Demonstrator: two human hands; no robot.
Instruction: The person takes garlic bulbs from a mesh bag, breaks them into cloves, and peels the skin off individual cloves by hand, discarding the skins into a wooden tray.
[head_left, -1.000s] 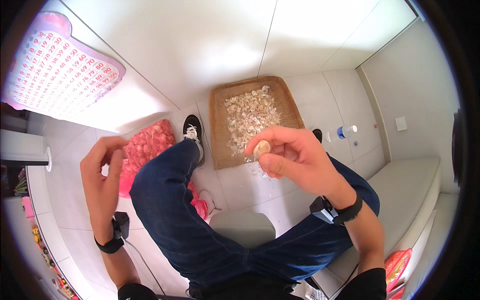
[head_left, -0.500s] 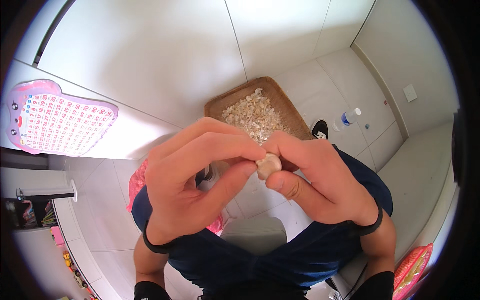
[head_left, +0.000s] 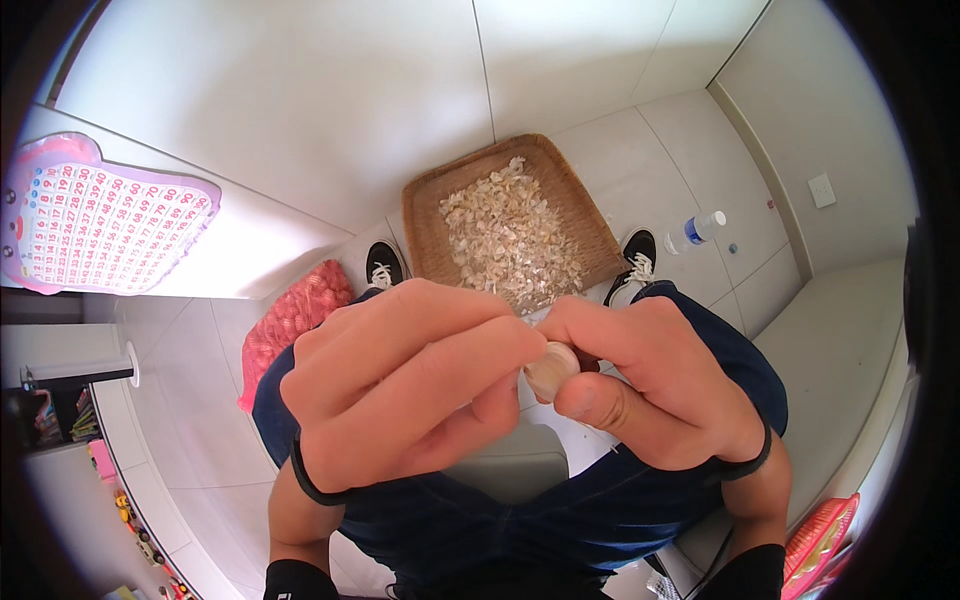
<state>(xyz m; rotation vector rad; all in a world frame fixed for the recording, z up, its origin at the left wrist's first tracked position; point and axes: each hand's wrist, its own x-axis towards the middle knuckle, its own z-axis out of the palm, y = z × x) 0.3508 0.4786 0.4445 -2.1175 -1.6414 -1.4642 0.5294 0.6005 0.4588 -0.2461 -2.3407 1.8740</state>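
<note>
A garlic clove point(head_left: 550, 375) is held up between the two hands, in the air above the lap and just short of the near edge of a woven tray point(head_left: 418, 245); whether it is a lone clove or a small whole bulb cannot be told. It is pinched by the right hand point(head_left: 650, 385) between thumb and bent forefinger. Its far left side is met by the left hand point(head_left: 400, 390), whose fingers are drawn together and curled; whether a flap of skin is gripped there cannot be told, since the left fingertips are partly hidden.

The step in hand is judged to be the loosening of the papery skin. For this to be done well, the clove is best steadied by the right thumb and forefinger with light, even pressure, so that the flesh is not bruised and the piece is not squeezed out. The skin is best lifted at a dry edge by the left fingertips and drawn away in long strips rather than picked at in flakes. The work is better brought a little farther forward, so that scraps are dropped among the skins point(head_left: 510, 230) in the tray rather than onto the tiled floor point(head_left: 680, 150)
</note>
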